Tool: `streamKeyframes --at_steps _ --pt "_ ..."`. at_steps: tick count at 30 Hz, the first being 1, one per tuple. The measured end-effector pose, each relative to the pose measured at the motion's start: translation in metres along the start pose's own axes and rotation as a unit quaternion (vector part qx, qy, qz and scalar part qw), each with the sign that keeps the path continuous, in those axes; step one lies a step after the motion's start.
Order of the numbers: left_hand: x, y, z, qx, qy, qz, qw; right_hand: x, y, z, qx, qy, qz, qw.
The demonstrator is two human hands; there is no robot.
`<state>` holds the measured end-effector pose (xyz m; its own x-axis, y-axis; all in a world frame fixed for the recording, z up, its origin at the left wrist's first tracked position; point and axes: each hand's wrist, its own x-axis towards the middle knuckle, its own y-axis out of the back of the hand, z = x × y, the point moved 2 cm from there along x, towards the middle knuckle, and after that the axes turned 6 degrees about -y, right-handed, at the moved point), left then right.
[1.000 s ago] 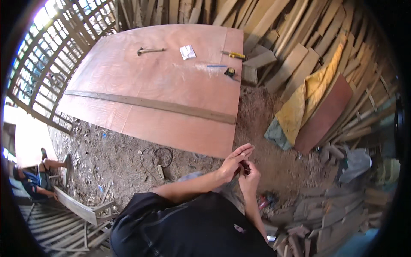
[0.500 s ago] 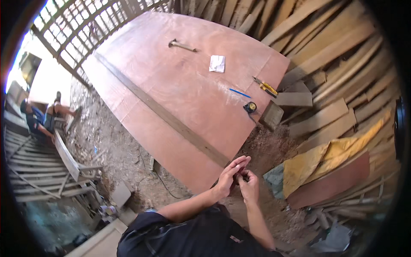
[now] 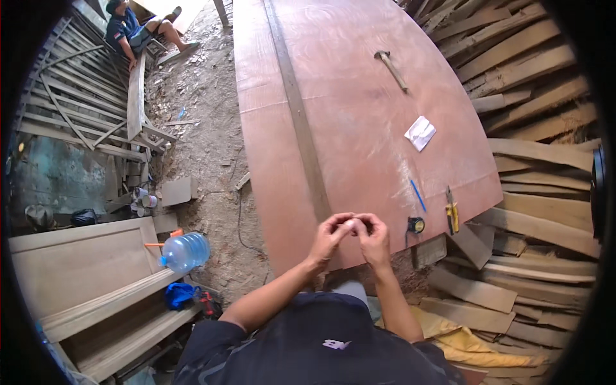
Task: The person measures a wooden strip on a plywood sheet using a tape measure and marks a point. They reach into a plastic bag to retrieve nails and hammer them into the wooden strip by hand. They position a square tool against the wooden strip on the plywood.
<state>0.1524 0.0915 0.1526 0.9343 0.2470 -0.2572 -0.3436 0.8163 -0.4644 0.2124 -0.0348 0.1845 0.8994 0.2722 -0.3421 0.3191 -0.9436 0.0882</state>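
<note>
My left hand (image 3: pixel 330 237) and my right hand (image 3: pixel 373 238) meet over the near end of a pink plywood sheet (image 3: pixel 289 160), fingers curled and pinched together; whatever they hold is hidden. A long weathered wooden strip (image 3: pixel 299 122) runs along the sheet. Beside my right hand is a black-and-yellow tape measure (image 3: pixel 416 225), with yellow-handled pliers (image 3: pixel 452 215) and a blue pencil (image 3: pixel 418 195) nearby. Folded white paper (image 3: pixel 420 133) and a wooden-handled hammer (image 3: pixel 393 69) lie farther up the sheet.
A seated person (image 3: pixel 131 32) is at upper left by a wooden lattice (image 3: pixel 80 102). A water jug (image 3: pixel 186 252) stands beside a pale wooden panel (image 3: pixel 77 269) at lower left. Stacked planks (image 3: pixel 545 231) line the right, with yellow cloth (image 3: pixel 475 340) below. A cord (image 3: pixel 240 237) lies on the littered ground.
My view has turned leftward, swinging the sheet upright in the frame and revealing the jug. My left hand's straightened fingers have curled in to meet my right hand's.
</note>
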Motion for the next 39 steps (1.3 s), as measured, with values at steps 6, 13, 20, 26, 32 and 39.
streamKeyframes --at_steps 6,13,20,26,32,39 --pt "0.029 0.033 0.012 0.065 -0.036 0.207 0.976 0.113 -0.008 -0.024 -0.12 0.056 -0.353 0.926" --pt "-0.01 0.079 -0.042 0.13 0.02 0.481 0.867 0.614 0.168 0.011 -0.437 0.282 0.173 0.836" --pt "-0.135 0.083 -0.116 0.081 0.075 0.651 0.751 0.798 0.153 0.042 -0.647 0.077 0.128 0.748" --pt "-0.13 0.068 -0.148 0.095 0.111 0.589 0.795 0.842 0.201 0.023 -0.71 0.09 0.153 0.681" --pt "-0.037 0.065 -0.118 0.263 0.063 0.437 0.858 0.687 0.21 0.051 -0.24 0.031 -0.008 0.97" --pt "0.064 0.113 -0.116 0.396 -0.097 0.272 0.872 0.206 0.157 0.028 0.154 0.002 -0.121 0.981"
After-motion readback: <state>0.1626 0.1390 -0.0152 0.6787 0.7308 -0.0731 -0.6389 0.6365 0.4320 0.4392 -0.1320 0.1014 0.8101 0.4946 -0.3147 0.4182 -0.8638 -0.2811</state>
